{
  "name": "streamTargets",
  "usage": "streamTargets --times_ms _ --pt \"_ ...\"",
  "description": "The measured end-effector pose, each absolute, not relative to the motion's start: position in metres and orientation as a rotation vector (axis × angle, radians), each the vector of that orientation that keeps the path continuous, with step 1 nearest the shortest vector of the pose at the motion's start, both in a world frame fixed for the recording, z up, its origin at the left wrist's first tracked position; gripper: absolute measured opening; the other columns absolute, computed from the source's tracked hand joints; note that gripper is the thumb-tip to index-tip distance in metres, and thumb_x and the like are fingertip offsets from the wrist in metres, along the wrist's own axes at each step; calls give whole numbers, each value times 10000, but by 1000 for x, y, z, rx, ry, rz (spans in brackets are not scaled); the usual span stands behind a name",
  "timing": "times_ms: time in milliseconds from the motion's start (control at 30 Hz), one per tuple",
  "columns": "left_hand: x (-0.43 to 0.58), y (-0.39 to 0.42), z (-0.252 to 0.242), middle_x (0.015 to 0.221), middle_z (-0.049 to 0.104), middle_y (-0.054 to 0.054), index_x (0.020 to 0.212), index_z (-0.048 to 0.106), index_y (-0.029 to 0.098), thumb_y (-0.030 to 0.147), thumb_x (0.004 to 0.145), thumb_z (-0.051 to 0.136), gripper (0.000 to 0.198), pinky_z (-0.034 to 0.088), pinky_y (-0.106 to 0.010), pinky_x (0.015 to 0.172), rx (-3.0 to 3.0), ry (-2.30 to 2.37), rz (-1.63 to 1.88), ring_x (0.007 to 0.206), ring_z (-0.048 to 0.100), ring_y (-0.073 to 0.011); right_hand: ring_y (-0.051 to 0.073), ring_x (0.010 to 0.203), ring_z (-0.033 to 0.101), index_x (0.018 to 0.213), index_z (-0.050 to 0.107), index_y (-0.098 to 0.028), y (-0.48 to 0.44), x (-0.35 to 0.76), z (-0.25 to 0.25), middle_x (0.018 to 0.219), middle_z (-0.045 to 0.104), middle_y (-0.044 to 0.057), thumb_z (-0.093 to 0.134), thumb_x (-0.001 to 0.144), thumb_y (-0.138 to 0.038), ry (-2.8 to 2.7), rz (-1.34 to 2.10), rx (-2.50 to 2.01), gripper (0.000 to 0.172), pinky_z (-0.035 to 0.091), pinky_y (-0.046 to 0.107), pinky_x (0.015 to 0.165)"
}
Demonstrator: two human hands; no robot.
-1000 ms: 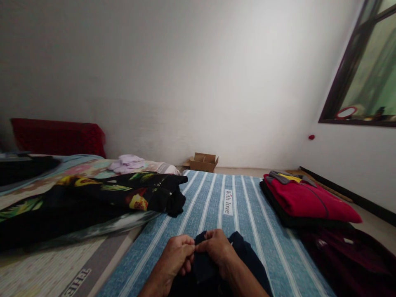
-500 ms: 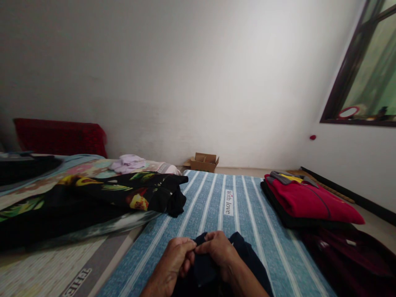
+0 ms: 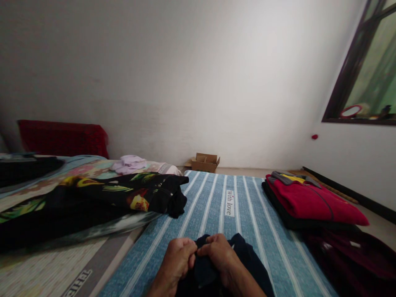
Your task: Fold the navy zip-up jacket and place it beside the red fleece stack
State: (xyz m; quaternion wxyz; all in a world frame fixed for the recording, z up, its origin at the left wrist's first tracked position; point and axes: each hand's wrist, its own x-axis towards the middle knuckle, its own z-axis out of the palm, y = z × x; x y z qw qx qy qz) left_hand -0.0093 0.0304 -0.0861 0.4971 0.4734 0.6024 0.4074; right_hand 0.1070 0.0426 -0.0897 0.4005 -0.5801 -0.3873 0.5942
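My left hand (image 3: 177, 260) and my right hand (image 3: 218, 253) are side by side at the bottom centre, both pinched shut on the upper edge of a dark navy garment (image 3: 247, 260). The garment lies bunched under my forearms on a blue striped mat (image 3: 213, 202) that carries a small "With love" label (image 3: 229, 202). Thumbs and forefingers nearly touch each other at the fabric edge. The lower part of the garment runs out of view below.
A folded red garment (image 3: 312, 200) lies on a dark one at the right. A maroon garment (image 3: 355, 255) lies nearer. A black floral cloth (image 3: 117, 194) drapes over bedding on the left, with a lilac cloth (image 3: 128, 163), a red cushion (image 3: 62, 138) and a cardboard box (image 3: 204, 161) beyond.
Both hands have sunk slightly lower in view while keeping their pinch on the navy garment. The view has shifted a little to the left.
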Motion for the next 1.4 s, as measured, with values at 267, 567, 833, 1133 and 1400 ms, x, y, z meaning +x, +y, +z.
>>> streamTargets --times_ms 267,567,833,1133,1400 --pt "-11 28 -81 337 372 49 421 431 181 361 544 437 218 124 -187 337 1107 1433 930 277 244 -39 78 340 335 496 381 -211 46 109 -83 379 384 -86 583 493 -43 -1053 1636 -1417 262 229 212 374" --pt "-9 29 -83 337 364 48 413 435 171 359 565 469 244 115 -178 335 1063 1393 969 279 241 -32 63 333 278 461 375 -202 44 111 -82 360 372 -81 553 467 -47 -1019 1681 -1318 236 206 214 376" --pt "-13 32 -89 369 366 70 477 433 168 360 559 539 234 122 -153 343 910 1260 979 302 238 -17 61 346 293 457 358 -205 40 110 -76 372 363 -83 595 480 -71 -1015 1606 -1340 273 212 210 386" --pt "-7 30 -78 328 400 42 446 453 173 360 543 462 211 127 -177 326 1080 1412 936 266 258 -36 54 331 293 439 350 -192 40 113 -77 354 365 -81 547 477 -28 -938 1669 -1287 260 188 195 377" --pt "-11 26 -79 353 439 42 495 477 168 339 574 488 188 140 -183 349 1163 1349 919 286 281 -44 61 334 322 478 402 -186 42 113 -84 369 420 -73 560 476 -47 -985 1660 -1327 211 233 198 369"
